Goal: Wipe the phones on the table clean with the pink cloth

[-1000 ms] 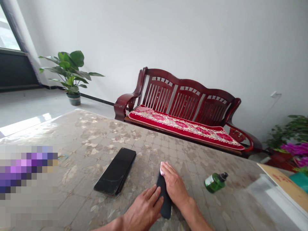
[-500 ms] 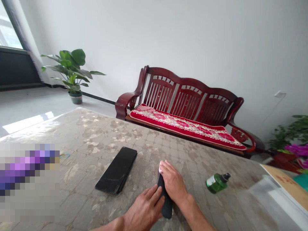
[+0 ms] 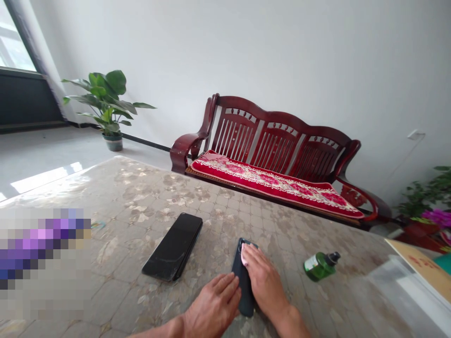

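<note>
A dark phone [image 3: 245, 300] lies back up on the patterned tablecloth, its camera lenses showing at the far end. My right hand [image 3: 264, 277] presses a small pink cloth [image 3: 244, 256] onto the phone beside the lenses, fingers together and covering most of the cloth. Against the phone's left edge rests my left hand [image 3: 215, 300], its fingers stretched out and lying partly on it. Left of both hands is a larger black device [image 3: 172, 248] with a glossy screen. A green spray bottle [image 3: 320, 266] lies to the right of my right hand.
The table [image 3: 116, 202] fills the foreground. At its right edge are a tan board [image 3: 419, 263] and clear plastic. A blurred purple item [image 3: 42, 241] is at the left. Beyond stand a red wooden bench [image 3: 271, 155] and a potted plant [image 3: 109, 103].
My right hand has shifted slightly right and nearer with the pink cloth, uncovering the phone's camera end. My left hand has stayed almost in place. The view has shifted slightly.
</note>
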A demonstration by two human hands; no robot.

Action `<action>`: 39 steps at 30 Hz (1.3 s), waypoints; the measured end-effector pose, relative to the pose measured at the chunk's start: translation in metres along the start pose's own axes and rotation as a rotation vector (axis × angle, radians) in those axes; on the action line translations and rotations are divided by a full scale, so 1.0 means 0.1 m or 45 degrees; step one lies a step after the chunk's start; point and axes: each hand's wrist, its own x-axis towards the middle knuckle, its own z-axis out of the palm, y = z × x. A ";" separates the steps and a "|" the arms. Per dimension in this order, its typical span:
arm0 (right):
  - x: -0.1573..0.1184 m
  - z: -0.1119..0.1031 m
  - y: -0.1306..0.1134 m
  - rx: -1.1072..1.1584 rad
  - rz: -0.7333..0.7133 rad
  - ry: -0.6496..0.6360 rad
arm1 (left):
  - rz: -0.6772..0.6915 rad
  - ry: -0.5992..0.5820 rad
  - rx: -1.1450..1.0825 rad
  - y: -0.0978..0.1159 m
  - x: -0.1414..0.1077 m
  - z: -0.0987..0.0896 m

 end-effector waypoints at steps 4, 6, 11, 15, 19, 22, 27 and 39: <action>0.17 0.02 0.08 0.011 0.112 0.081 | 0.013 -0.031 0.025 0.00 -0.01 -0.01; 0.07 0.01 0.06 0.015 0.084 0.086 | 0.008 -0.028 0.032 0.00 -0.01 -0.01; -0.42 -0.05 -0.08 -0.042 -0.105 0.047 | 0.003 0.015 0.017 0.00 -0.02 0.01; -0.42 -0.08 -0.07 -0.049 -0.140 -0.016 | -0.013 -0.023 -0.003 0.01 -0.01 0.01; -0.08 -0.05 0.01 -0.073 0.028 -0.009 | -0.004 -0.025 0.013 0.01 0.00 -0.02; 0.01 -0.04 -0.01 -0.060 0.062 0.031 | 0.012 -0.015 0.019 0.01 -0.01 -0.03; -0.23 -0.09 -0.15 -0.031 -0.110 -0.040 | 0.020 0.004 0.008 0.00 -0.02 0.00; 0.01 -0.09 -0.20 -0.036 -0.184 -0.017 | 0.037 -0.047 0.011 0.01 -0.01 -0.07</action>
